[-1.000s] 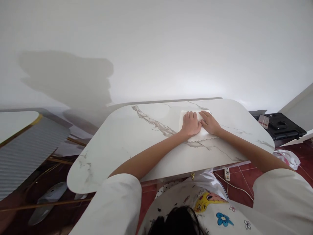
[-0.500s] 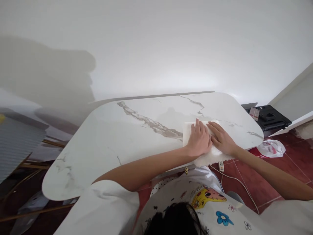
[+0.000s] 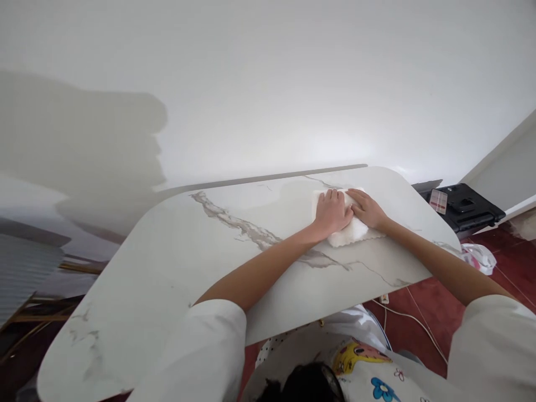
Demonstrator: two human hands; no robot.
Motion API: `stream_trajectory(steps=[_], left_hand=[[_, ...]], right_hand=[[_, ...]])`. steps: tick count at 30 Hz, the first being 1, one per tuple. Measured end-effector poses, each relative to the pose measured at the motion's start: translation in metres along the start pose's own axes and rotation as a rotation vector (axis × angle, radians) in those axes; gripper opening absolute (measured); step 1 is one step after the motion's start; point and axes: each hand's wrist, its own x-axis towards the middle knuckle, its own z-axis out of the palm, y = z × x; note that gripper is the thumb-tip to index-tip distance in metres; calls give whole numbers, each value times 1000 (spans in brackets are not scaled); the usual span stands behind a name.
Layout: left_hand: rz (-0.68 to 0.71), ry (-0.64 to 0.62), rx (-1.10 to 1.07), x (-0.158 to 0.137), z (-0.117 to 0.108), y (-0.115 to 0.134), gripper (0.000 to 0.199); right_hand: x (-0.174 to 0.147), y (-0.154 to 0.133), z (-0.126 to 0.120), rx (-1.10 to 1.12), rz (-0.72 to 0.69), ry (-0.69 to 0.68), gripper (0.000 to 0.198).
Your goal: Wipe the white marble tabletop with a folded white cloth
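A white cloth [image 3: 352,231] with a scalloped edge lies on the marble-patterned white tabletop [image 3: 159,251], right of its middle. My left hand [image 3: 332,213] presses on the cloth's left part, fingers bent over it and pointing to the wall. Close beside it, my right hand [image 3: 367,210] bears down on the cloth's right part, its fingers slanting left. Thumbs of both hands nearly meet over the cloth. Its front part shows below the hands, flat on the table; the part under the palms is hidden.
A white wall [image 3: 268,84] rises behind the table. On the right are a black case [image 3: 464,206] and a white plastic bag [image 3: 481,258]. A cable [image 3: 412,316] with a socket block runs over the red floor. A grey ribbed object [image 3: 25,273] stands at left.
Both hands have pushed the cloth away from me, from the table's front edge toward the wall. The cloth's front edge no longer hangs over the table edge. My view has shifted slightly.
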Motion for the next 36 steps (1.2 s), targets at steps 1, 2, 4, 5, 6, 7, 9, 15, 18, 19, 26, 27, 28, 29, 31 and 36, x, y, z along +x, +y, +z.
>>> stream_trajectory(steps=[1,2,4,5,6,7,9,15,18,19,26,27,28,29,31,36], left_hand=[[-19,16,3,9,3,-5,35],[-41,29,5,17,6,-9,34],[-96,49,0,34,12,-17,36],[-128,56,-5,43,15,-21,38],[-161,61,-12,51,17,-25,40],[-189,64,-20,59,20,-28,43],[-225,65,-32,74,25,-33,46],[-272,73,-33,105,37,-46,47],[-300,67,-20,113,39,-49,48],[-303,63,-17,115,39,-49,48],[-287,74,-10,114,40,-49,47],[-283,75,-10,113,40,-48,46],[-279,78,-10,111,40,-47,46],[-275,82,-11,110,40,-45,47],[-266,95,-14,105,40,-41,48],[-240,76,-14,90,36,-20,49]], right_hand=[[11,6,2,1,0,-3,49],[21,11,3,3,2,-3,49],[42,23,6,6,4,3,49],[52,28,8,5,3,7,48],[62,33,9,4,-3,8,48],[71,38,9,1,-7,3,48],[87,47,9,-8,-8,-19,49],[120,61,7,-58,-65,-74,48],[129,67,9,-67,-103,-67,47],[132,69,11,-72,-112,-64,47],[132,78,16,-126,-126,-65,50],[131,78,15,-131,-122,-68,51],[128,77,15,-136,-118,-73,51],[126,77,14,-141,-115,-77,52],[118,76,11,-146,-115,-82,53],[89,73,1,-153,-94,-66,53]])
